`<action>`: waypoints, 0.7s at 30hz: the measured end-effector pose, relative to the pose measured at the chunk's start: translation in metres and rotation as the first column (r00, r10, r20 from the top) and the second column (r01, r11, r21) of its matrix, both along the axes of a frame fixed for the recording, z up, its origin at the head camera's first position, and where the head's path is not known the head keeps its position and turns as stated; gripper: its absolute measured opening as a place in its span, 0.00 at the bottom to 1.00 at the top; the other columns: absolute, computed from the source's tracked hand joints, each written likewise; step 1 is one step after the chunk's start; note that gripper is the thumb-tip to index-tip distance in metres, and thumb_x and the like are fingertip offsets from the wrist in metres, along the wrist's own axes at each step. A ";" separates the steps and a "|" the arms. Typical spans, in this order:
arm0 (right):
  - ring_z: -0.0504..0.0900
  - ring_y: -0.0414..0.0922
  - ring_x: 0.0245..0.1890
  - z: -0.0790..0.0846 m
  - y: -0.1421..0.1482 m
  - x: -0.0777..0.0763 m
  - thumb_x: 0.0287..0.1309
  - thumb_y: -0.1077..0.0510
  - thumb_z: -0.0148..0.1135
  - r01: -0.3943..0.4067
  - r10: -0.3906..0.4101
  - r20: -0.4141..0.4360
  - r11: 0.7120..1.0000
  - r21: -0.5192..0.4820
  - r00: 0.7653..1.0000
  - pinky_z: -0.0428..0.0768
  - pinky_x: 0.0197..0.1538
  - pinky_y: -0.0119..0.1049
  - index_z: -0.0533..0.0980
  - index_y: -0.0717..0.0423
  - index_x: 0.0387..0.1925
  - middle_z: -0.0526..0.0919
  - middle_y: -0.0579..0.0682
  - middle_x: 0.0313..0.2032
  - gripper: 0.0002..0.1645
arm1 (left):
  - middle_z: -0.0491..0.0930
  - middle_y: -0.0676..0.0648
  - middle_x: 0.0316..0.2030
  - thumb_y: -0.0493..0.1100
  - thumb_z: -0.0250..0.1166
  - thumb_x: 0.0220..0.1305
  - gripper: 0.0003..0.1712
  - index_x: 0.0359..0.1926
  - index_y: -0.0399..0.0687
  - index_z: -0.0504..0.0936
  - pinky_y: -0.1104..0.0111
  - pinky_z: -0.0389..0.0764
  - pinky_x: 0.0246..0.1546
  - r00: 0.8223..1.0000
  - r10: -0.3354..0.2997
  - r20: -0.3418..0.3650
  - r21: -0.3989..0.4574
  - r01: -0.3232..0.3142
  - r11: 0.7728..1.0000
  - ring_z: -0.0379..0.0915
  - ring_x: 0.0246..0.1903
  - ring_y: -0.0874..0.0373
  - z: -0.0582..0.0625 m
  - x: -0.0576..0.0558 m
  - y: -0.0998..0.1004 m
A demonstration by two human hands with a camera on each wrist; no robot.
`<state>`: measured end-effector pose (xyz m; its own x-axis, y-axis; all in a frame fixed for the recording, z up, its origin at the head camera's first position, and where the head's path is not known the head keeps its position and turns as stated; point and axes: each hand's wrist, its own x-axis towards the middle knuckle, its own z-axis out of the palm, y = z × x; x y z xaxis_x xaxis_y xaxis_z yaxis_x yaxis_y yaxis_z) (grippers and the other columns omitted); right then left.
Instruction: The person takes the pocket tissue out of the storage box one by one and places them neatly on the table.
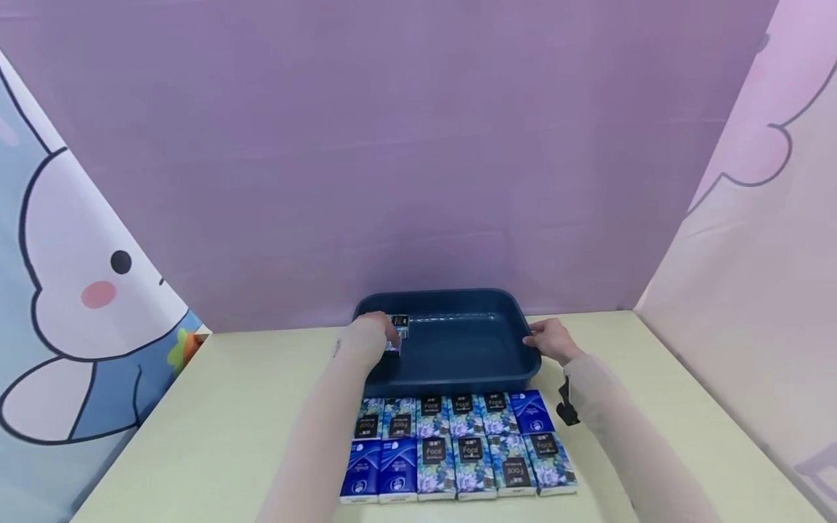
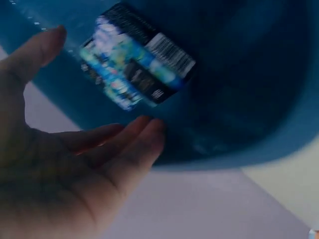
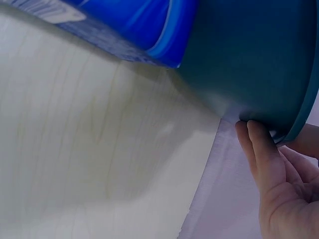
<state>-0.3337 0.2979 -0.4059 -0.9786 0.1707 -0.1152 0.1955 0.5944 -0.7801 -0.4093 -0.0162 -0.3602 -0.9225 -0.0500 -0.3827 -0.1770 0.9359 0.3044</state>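
Note:
A dark blue plastic tray [image 1: 467, 352] stands at the back of the table. Over its left end is my left hand [image 1: 374, 330], thumb and fingers spread apart. Two flowered tissue packs [image 2: 142, 59] lie together inside the tray, just beyond those fingertips. At the tray's right side, my right hand [image 1: 552, 340] pinches the rim, with fingers against the outer wall [image 3: 249, 74] and the thumb over the edge. In front of the tray, two rows of tissue packs [image 1: 434, 465] lie side by side, most flowered, with several plain blue packs [image 1: 399, 465] among them.
Behind the tray rises a purple backdrop [image 1: 431, 160] at the table's [image 1: 229, 421] far edge. Printed panels stand on both sides, the left one with a cartoon rabbit [image 1: 85, 269]. The front row of packs lies between my forearms.

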 end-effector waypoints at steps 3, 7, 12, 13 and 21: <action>0.80 0.58 0.46 -0.001 -0.004 0.000 0.60 0.66 0.51 -0.003 0.003 -0.003 1.000 0.016 1.000 0.79 0.48 0.47 0.65 0.76 0.56 0.76 0.71 0.49 0.24 | 0.67 0.44 0.61 0.57 0.70 0.45 0.37 0.58 0.54 0.72 0.41 0.74 0.36 0.998 0.059 0.023 -0.013 -0.058 0.998 0.70 0.50 0.40 -0.006 -0.001 -0.002; 0.80 0.57 0.46 0.000 -0.005 0.000 0.60 0.66 0.51 -0.002 0.002 0.000 0.999 0.037 1.000 0.79 0.48 0.46 0.65 0.76 0.57 0.76 0.70 0.49 0.24 | 0.68 0.44 0.60 0.56 0.70 0.46 0.34 0.56 0.53 0.75 0.44 0.76 0.38 0.998 0.060 -0.001 0.007 -0.060 0.998 0.71 0.50 0.41 -0.005 0.003 -0.002; 0.80 0.57 0.46 0.000 -0.005 0.002 0.60 0.66 0.51 0.008 -0.008 0.002 0.999 0.046 1.000 0.79 0.49 0.46 0.65 0.76 0.56 0.76 0.70 0.49 0.25 | 0.67 0.41 0.61 0.53 0.69 0.49 0.29 0.53 0.49 0.78 0.45 0.76 0.44 0.997 -0.010 -0.079 0.002 0.010 1.000 0.70 0.51 0.40 0.000 0.017 0.001; 0.80 0.58 0.46 0.000 -0.005 0.003 0.60 0.66 0.52 0.005 -0.005 0.000 0.999 0.050 1.000 0.79 0.48 0.46 0.65 0.76 0.56 0.76 0.71 0.49 0.25 | 0.66 0.41 0.61 0.53 0.68 0.49 0.29 0.52 0.49 0.78 0.45 0.76 0.44 0.996 -0.027 -0.090 -0.002 0.027 1.000 0.70 0.51 0.40 0.001 0.020 0.002; 0.80 0.57 0.46 0.002 -0.009 0.008 0.59 0.66 0.52 0.013 -0.013 0.003 0.998 0.065 1.000 0.79 0.48 0.47 0.66 0.76 0.56 0.76 0.70 0.49 0.24 | 0.62 0.39 0.64 0.53 0.66 0.51 0.27 0.52 0.48 0.78 0.47 0.75 0.47 0.992 -0.041 -0.118 0.014 0.043 0.999 0.68 0.54 0.40 -0.001 0.031 0.002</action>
<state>-0.3258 0.2892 -0.4042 -0.9759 0.1906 -0.1067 0.2061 0.6411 -0.7393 -0.3783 -0.0141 -0.3607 -0.9625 -0.0044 -0.2714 -0.0993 0.9363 0.3367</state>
